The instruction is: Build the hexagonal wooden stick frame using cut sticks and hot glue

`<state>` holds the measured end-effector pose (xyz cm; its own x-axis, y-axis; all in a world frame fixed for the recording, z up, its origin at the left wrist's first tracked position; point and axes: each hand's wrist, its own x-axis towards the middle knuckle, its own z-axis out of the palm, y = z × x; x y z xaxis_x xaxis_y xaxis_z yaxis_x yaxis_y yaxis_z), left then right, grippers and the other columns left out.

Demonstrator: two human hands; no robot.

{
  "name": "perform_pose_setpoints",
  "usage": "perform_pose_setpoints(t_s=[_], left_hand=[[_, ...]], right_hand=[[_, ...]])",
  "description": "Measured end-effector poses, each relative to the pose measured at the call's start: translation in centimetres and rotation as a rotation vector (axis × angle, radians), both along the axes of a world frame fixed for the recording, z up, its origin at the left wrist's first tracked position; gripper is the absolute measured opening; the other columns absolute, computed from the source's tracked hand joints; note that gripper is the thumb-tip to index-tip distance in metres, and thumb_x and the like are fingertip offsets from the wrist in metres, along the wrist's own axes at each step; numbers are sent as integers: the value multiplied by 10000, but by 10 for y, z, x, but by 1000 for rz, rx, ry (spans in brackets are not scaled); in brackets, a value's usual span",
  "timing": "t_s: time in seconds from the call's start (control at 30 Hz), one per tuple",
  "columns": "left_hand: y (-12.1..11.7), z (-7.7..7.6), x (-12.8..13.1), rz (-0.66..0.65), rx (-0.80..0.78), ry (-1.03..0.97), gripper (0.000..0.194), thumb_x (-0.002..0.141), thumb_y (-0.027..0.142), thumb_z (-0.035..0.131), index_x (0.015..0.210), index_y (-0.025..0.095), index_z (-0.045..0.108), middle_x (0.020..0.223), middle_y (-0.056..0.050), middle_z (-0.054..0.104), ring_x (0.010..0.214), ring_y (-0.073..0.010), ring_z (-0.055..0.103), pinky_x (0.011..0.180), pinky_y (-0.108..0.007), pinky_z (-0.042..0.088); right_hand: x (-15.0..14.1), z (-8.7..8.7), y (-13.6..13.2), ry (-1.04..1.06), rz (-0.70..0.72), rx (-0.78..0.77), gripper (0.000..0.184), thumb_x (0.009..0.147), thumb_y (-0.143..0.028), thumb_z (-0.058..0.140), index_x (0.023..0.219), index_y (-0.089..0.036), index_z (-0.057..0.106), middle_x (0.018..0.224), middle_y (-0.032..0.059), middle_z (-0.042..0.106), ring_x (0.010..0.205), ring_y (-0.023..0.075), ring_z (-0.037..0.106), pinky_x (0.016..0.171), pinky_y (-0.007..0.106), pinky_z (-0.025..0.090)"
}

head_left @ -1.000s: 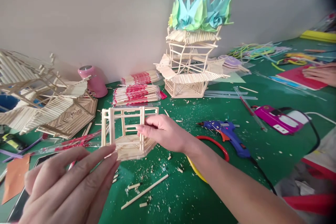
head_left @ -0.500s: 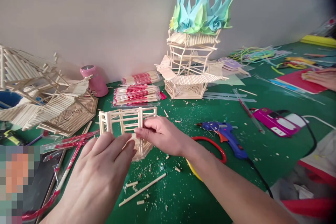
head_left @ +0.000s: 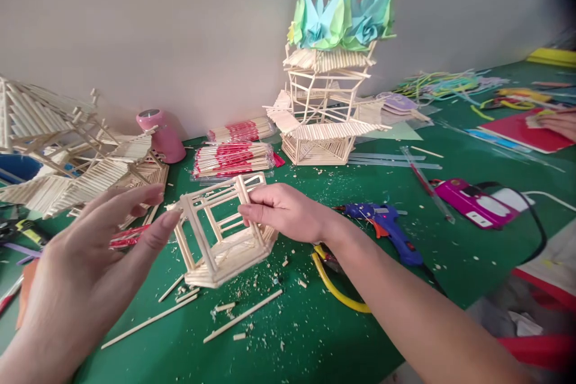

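A small wooden-stick frame [head_left: 211, 261], with a flat base, upright posts and thin rails, is tilted above the green table. My right hand [head_left: 288, 210] pinches one of its right-hand posts between thumb and fingers. At the frame's left side is my left hand [head_left: 99, 264], its thumb and curved fingers apart and holding nothing visible. The left thumb tip comes close to a left corner post; whether it touches I cannot tell. Below the frame lie loose sticks [head_left: 243, 316] and short cut pieces among shavings.
A blue glue gun [head_left: 382, 225] and yellow-handled pliers [head_left: 339, 288] lie right. Behind stand packs of sticks [head_left: 234, 159], a pink container [head_left: 161, 137] and a stick tower [head_left: 317, 132] topped with folded paper. Another stick model [head_left: 103, 183] stands left. Another person's hand [head_left: 560, 123] is far right.
My left hand has drawn back to the left and its fingers have spread. The stick frame is now tilted and raised in my right hand, with its base turned into view.
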<state>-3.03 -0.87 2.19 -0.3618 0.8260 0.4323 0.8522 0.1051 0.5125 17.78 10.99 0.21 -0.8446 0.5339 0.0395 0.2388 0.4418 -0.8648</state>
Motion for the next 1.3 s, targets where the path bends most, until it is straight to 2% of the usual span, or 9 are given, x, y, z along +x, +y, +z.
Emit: perform_pose_setpoints(t_s=[0.1,0.17,0.33,0.47,0.6,0.8,0.93,1.17,1.3], left_hand=[[4,2,6,25,-262,-186,511,688,614,555,978,210,671,834,-15,687,809,-214,589,676,-292,458],[5,2,9,-9,-317,-278,493,694,610,549,919,196,694,828,-23,704,834,-228,602,724,-314,465],[-3,0,9,92,-239,-335,424,669,583,593,823,208,717,744,1,707,791,-216,614,706,-299,472],[-13,-4,7,147,-215,-317,412,644,592,608,762,213,719,615,23,656,654,-182,592,579,-248,461],[-23,-9,9,123,-188,-341,389,649,574,618,765,217,723,651,12,680,586,-160,569,492,-217,440],[-41,-17,20,192,-131,-394,363,639,586,622,715,244,717,627,24,666,503,-138,531,397,-200,390],[-52,-18,33,194,-48,-410,333,606,561,659,565,231,684,590,20,645,506,-131,547,452,-191,453],[-74,-40,47,276,18,-556,278,614,514,692,614,236,696,751,-6,693,554,-147,585,443,-205,478],[-80,-49,59,254,54,-681,259,619,475,712,613,217,695,756,-21,694,612,-168,620,481,-209,501]], right_hand=[[-4,8,3,-69,57,66,334,892,-353,446,627,-154,494,605,-40,409,559,79,384,531,242,280],[-10,12,4,-95,68,134,341,891,-330,458,595,-162,444,589,-45,388,549,75,365,525,245,263],[-15,18,3,-35,0,260,299,886,-335,473,650,-154,501,637,-29,435,594,86,399,557,249,300],[-5,13,-5,201,-278,257,221,867,-355,504,945,-160,572,727,-23,455,684,106,449,638,249,369],[7,-3,-29,328,-524,195,158,876,-324,488,886,-177,544,686,-26,448,622,107,437,576,252,380],[11,-26,-71,396,-588,208,66,868,-222,492,906,-201,542,839,18,491,716,124,496,635,275,452],[3,-29,-87,365,-555,332,134,844,-191,516,935,-196,615,1032,71,469,938,170,512,804,331,466],[-13,-30,-94,320,-593,436,154,830,-205,535,871,-157,675,1201,128,480,1002,220,528,837,387,490],[-20,-27,-89,291,-617,537,166,820,-200,535,823,-141,690,1193,143,511,956,228,549,811,401,505]])
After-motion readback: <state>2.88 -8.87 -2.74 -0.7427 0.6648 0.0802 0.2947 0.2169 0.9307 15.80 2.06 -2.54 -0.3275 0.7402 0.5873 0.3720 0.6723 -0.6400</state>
